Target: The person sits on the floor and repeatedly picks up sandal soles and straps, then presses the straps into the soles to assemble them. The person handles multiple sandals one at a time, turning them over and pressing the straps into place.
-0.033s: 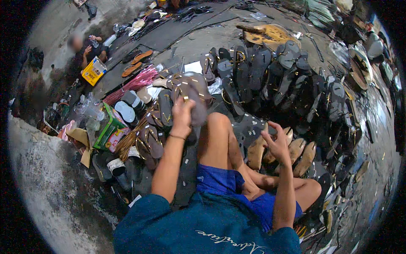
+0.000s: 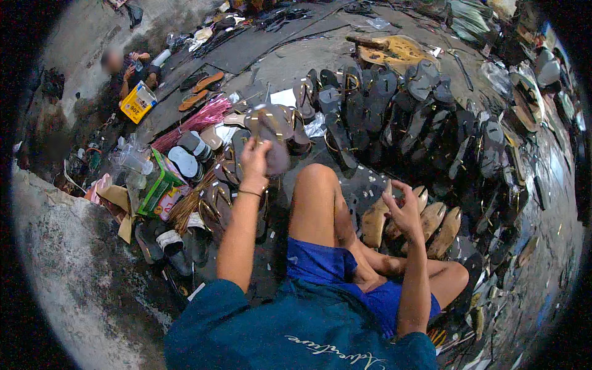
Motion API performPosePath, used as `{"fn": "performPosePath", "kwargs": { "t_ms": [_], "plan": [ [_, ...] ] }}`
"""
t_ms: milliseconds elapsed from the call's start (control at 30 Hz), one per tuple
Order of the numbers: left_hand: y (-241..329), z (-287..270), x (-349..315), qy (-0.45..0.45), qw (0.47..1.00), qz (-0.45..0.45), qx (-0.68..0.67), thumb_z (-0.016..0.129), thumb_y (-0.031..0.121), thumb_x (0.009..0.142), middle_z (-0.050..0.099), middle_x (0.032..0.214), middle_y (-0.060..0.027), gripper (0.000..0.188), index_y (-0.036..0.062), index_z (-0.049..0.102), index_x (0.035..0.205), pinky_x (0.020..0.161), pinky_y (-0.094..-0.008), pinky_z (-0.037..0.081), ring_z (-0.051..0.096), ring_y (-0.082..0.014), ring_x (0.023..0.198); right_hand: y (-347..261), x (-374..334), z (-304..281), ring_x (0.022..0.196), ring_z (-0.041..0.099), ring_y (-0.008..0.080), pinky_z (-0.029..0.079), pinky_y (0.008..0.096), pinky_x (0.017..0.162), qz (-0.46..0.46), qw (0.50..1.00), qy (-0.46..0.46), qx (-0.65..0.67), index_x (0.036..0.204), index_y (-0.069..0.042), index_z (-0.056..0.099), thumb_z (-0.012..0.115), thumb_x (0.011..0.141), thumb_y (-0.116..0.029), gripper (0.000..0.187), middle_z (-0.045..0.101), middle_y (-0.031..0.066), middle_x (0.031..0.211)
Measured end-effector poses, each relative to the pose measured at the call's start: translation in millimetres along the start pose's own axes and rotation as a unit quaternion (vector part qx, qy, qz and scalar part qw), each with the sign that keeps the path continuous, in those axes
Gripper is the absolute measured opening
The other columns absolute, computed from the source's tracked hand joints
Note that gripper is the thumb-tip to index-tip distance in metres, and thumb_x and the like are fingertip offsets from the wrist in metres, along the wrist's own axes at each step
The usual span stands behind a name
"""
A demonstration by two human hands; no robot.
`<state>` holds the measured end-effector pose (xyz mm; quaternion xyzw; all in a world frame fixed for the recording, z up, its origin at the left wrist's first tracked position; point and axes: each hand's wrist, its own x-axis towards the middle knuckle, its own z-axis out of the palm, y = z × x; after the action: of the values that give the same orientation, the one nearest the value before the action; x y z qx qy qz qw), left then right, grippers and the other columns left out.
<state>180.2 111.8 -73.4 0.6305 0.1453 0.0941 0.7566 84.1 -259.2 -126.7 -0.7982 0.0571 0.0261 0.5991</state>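
Note:
My left hand (image 2: 254, 161) is closed on a brown sandal (image 2: 277, 156) with gold trim, held up beyond my raised knee and somewhat blurred. Behind it several similar brown sandals (image 2: 300, 137) stand on the ground. Over my crossed leg, my right hand (image 2: 404, 213) hangs with thumb and fingers apart, nothing visible in it. Just below and around that hand lie several wooden shoe lasts (image 2: 445, 231), their tips pointing away from me. To the left of my left forearm, more sandals (image 2: 217, 200) with gold straps lie close together.
Dark sandals (image 2: 377, 102) fill a wide arc ahead and to the right. On the left are a green box (image 2: 161, 185), a pink bundle of strips (image 2: 191, 123) and brown sticks (image 2: 188, 206). A person (image 2: 132, 71) sits far left near a yellow container (image 2: 137, 103). A yellowish board (image 2: 394, 50) lies ahead.
My left hand has shifted slightly left and away from me, taking the sandal with it. The right hand stays in nearly the same place.

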Motion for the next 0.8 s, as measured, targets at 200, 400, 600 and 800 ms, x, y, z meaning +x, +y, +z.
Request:
{"fn": "performPosePath", "kwargs": {
  "t_ms": [200,400,600,800],
  "plan": [
    [-47,-48,72,0.173,0.858,0.303,0.377,0.073,0.026,0.082,0.060,0.113,-0.0167,0.055,-0.0031,0.052,0.124,0.094,-0.0376,0.044,0.057,-0.0251,0.109,59,-24,5,0.101,0.063,0.0252,0.054,0.0359,0.083,0.017,0.999,0.023,0.021,0.125,0.002,0.052,0.068,0.089,-0.026,0.048,0.055,0.0184,0.123],
    [-127,107,119,-0.245,0.771,-0.070,0.583,0.068,0.055,0.078,0.069,0.092,-0.0213,0.067,-0.0082,0.065,0.100,0.080,-0.0409,0.050,0.068,-0.0264,0.088,68,-36,21,0.097,0.061,0.0258,0.051,0.0357,0.081,0.045,0.998,0.010,-0.036,0.119,-0.001,0.056,0.066,0.088,-0.026,0.041,0.061,0.0168,0.111],
    [-208,106,175,-0.252,0.814,-0.123,0.509,0.066,0.051,0.082,0.064,0.076,-0.0108,0.053,-0.0017,0.065,0.090,0.059,-0.0355,0.056,0.066,-0.0226,0.067,59,-87,-4,0.102,0.064,0.0235,0.054,0.0350,0.080,0.098,0.995,0.034,0.003,0.119,0.000,0.055,0.066,0.089,-0.021,0.038,0.060,0.0147,0.113],
    [-143,122,121,-0.174,0.956,-0.194,0.132,0.069,0.024,0.084,0.062,0.088,-0.0086,0.026,0.0000,0.062,0.090,0.062,-0.0340,0.054,0.066,-0.0220,0.075,29,-90,-6,0.101,0.063,0.0250,0.053,0.0341,0.081,0.082,0.990,0.110,-0.027,0.118,0.000,0.056,0.064,0.091,-0.019,0.034,0.060,0.0167,0.112]
  ]
}}
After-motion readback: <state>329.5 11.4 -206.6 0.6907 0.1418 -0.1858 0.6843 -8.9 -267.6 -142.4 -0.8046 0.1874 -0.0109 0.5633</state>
